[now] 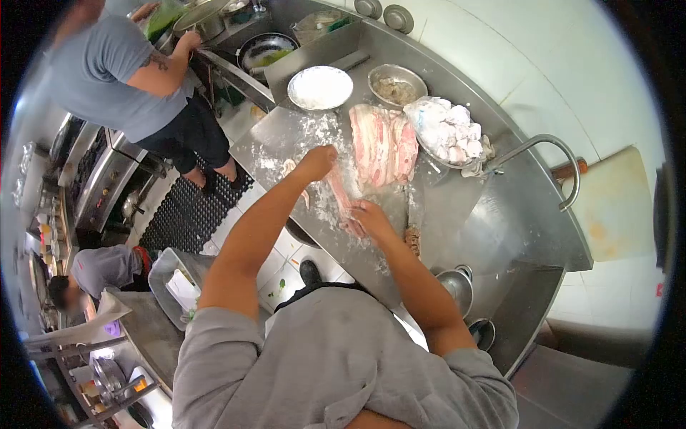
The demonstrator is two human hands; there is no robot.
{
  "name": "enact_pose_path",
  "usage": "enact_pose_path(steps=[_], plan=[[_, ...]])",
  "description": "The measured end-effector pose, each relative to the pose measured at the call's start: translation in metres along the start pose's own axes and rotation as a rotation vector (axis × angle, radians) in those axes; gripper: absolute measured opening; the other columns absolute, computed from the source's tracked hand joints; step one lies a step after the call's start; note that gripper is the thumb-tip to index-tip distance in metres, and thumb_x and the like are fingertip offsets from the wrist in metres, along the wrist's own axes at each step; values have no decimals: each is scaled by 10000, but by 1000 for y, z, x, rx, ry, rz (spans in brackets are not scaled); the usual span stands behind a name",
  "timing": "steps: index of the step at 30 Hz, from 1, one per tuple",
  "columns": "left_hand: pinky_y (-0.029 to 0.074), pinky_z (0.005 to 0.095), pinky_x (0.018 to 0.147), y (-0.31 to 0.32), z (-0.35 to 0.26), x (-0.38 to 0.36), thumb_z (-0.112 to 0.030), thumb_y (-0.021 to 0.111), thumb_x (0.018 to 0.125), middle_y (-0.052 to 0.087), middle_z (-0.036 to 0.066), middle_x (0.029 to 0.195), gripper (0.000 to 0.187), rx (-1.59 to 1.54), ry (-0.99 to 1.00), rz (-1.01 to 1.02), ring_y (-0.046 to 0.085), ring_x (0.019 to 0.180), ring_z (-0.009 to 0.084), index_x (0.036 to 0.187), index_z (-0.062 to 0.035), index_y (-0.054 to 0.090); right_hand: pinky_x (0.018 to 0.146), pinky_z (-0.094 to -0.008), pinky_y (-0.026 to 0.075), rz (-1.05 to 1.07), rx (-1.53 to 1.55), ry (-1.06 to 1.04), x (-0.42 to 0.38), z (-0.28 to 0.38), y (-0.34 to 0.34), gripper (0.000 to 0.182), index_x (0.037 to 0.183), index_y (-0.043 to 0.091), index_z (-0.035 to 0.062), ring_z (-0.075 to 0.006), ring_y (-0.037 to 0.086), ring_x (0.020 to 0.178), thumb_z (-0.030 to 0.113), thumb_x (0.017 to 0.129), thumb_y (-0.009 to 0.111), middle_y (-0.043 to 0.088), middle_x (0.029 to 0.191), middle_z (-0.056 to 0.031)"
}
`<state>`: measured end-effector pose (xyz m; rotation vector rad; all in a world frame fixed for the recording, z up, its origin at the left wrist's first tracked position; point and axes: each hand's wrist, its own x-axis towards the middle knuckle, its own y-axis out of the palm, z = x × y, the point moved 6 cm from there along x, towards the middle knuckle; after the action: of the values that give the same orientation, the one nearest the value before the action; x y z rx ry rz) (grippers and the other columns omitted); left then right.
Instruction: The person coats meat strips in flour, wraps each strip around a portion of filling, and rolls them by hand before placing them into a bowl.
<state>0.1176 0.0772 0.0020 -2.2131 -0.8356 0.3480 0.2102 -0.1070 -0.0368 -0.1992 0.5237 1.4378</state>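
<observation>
A strip of pink meat [339, 187] is stretched between my two hands over the floured steel counter [464, 229]. My left hand [318, 163] is closed on its upper end, and my right hand [366, 217] pinches the lower end. Just right of the strip lies a stack of bacon-like slices [384, 146]. Behind it are a bowl of white flour [320, 88] and a metal bowl [397, 84] with something pale in it. White-coated pieces fill a plastic-lined bowl [446, 132] on the right.
A knife [412, 239] lies right of my right hand. A curved metal tap [564, 154] rises at the right. Metal pots [457, 287] stand near my right elbow. One person [118, 75] stands at the upper left; another [107, 272] is low at the left.
</observation>
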Motion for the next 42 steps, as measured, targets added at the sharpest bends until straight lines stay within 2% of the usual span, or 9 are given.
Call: enact_pose_path(steps=[2, 5, 10, 14, 22, 28, 32, 38, 42], plan=[[470, 424, 746, 9, 14, -3, -176, 602, 760, 563, 152, 959, 294, 342, 173, -330, 540, 903, 336, 1028, -57, 574, 506, -270, 451, -39, -38, -21, 7, -7, 0, 172, 939, 572, 16, -165, 598, 592, 128, 808, 580, 605, 727, -87], [455, 452, 747, -3, -31, -33, -200, 604, 773, 543, 147, 950, 271, 314, 81, -395, 508, 932, 351, 1011, -75, 570, 537, -302, 461, -122, -170, -52, 15, -20, -8, 216, 950, 583, 7, -186, 610, 612, 160, 799, 587, 621, 746, -111], [477, 450, 718, 11, -33, -40, -122, 581, 766, 540, 137, 877, 152, 408, 8, -292, 539, 901, 327, 901, -56, 557, 628, -338, 473, -149, -284, 0, 13, -24, -15, 319, 1020, 586, 7, -222, 622, 670, 199, 766, 613, 637, 765, -135], [488, 428, 724, 13, -21, -36, -90, 557, 763, 545, 141, 823, 126, 401, 59, -292, 551, 889, 327, 881, -46, 555, 561, -308, 477, -162, -362, -73, 7, -26, -12, 255, 1043, 547, -15, -199, 617, 673, 94, 814, 569, 620, 799, -126], [462, 420, 754, -22, -51, -48, -112, 556, 781, 554, 121, 951, 142, 490, 41, -407, 538, 934, 297, 910, -54, 564, 648, -344, 466, -256, -659, -99, -26, 2, 4, 343, 1097, 537, 30, -243, 600, 702, 185, 798, 599, 613, 785, -150], [447, 428, 755, 4, -21, -50, -111, 535, 795, 560, 102, 939, 170, 535, -30, -270, 539, 923, 290, 954, -72, 579, 818, -398, 445, -183, -552, 17, -32, 14, 8, 358, 1101, 534, 41, -355, 593, 942, 220, 794, 576, 613, 993, -219], [441, 425, 784, -18, -9, -49, -102, 541, 780, 570, 103, 951, 172, 439, -51, -525, 541, 926, 283, 936, -69, 606, 829, -394, 440, -171, -541, -106, -28, 5, 5, 338, 1085, 529, 40, -347, 589, 956, 213, 797, 570, 608, 1009, -217], [450, 394, 798, 8, -28, -65, -75, 531, 774, 569, 85, 1017, 196, 524, 209, -278, 538, 958, 279, 948, -64, 621, 842, -391, 437, -137, -452, -52, -25, -2, 4, 337, 1086, 524, 38, -339, 587, 974, 211, 801, 568, 610, 1026, -201], [448, 397, 805, 11, -22, -67, -83, 548, 773, 557, 75, 1053, 203, 452, 193, -323, 531, 978, 265, 961, -62, 621, 837, -397, 446, -175, -505, -72, -27, -2, 6, 374, 1128, 510, 51, -340, 592, 975, 217, 798, 572, 617, 1019, -195]])
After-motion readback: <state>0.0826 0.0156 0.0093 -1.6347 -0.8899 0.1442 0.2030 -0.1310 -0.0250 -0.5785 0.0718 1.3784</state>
